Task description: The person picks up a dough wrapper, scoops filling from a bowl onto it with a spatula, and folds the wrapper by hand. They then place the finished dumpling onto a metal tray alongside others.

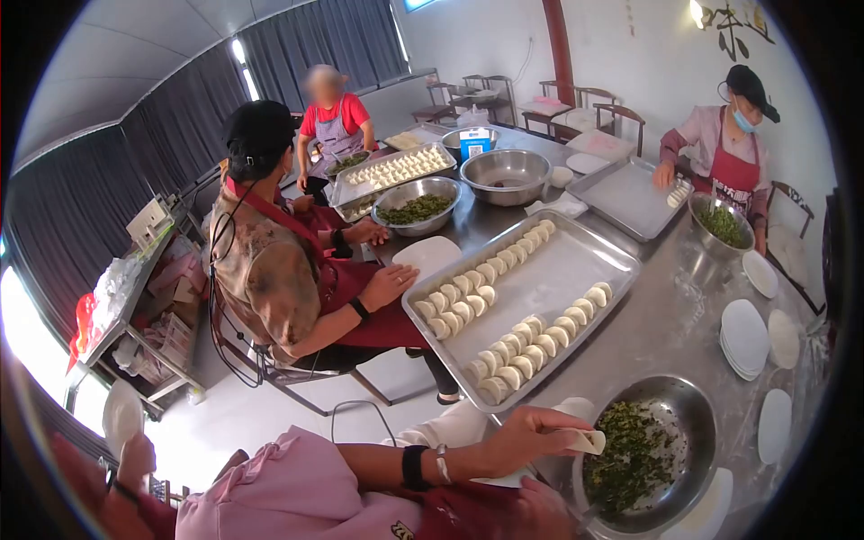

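My left hand, with a black band and a bracelet at the wrist, pinches a partly folded dumpling wrapper over the near rim of a metal bowl. Chopped green filling lies in that bowl. Low in the picture my right hand is blurred beside the bowl; a thin metal handle shows near its fingers, and I cannot make out its grip. Just beyond my hands a large metal tray carries rows of folded dumplings.
Stacked white wrappers lie on the metal table at right. Co-workers sit left, far back and right, near bowls and trays. At lower left, another person's hand holds a pale round piece.
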Motion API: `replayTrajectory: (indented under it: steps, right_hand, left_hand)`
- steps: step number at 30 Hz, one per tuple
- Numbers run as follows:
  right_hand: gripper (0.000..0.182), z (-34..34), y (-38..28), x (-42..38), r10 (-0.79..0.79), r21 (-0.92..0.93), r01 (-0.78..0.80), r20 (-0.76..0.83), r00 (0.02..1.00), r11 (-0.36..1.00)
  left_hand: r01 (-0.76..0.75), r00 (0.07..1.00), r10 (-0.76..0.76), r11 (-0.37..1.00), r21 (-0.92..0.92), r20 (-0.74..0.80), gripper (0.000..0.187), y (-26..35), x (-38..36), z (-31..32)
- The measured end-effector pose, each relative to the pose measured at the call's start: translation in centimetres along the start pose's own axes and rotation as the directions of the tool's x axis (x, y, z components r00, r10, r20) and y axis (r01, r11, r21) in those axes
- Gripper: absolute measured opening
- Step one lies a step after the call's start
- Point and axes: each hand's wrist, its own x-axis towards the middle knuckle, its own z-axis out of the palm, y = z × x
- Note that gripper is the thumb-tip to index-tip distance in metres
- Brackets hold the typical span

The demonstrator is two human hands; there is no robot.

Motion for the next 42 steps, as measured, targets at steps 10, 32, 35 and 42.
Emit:
replayTrajectory:
  steps: [10,32,35,42]
  right_hand:
    - [0.02,-0.5,2.0,1.6,0.079,0.156,-0.083,0.031,0.996,0.984]
    - [0.02,4.3,-4.7,3.1,0.397,0.201,-0.343,-0.432,0.81,0.918]
    - [0.028,4.0,-4.8,2.9,0.303,0.177,-0.246,-0.501,0.811,0.953]
    - [0.03,5.0,-5.2,2.0,0.33,0.223,-0.247,-0.529,0.782,0.943]
  left_hand:
    - [0.017,0.993,-0.011,0.999,0.047,-0.115,0.032,0.8,0.4,1.9]
    - [-0.213,0.97,0.21,0.977,-0.012,-0.123,0.03,2.7,-6.1,-3.6]
    - [-0.214,0.974,0.214,0.977,0.007,-0.079,0.031,3.6,-7.0,-3.0]
    - [-0.199,0.98,0.197,0.972,-0.128,-0.025,0.033,2.6,-8.1,-2.9]
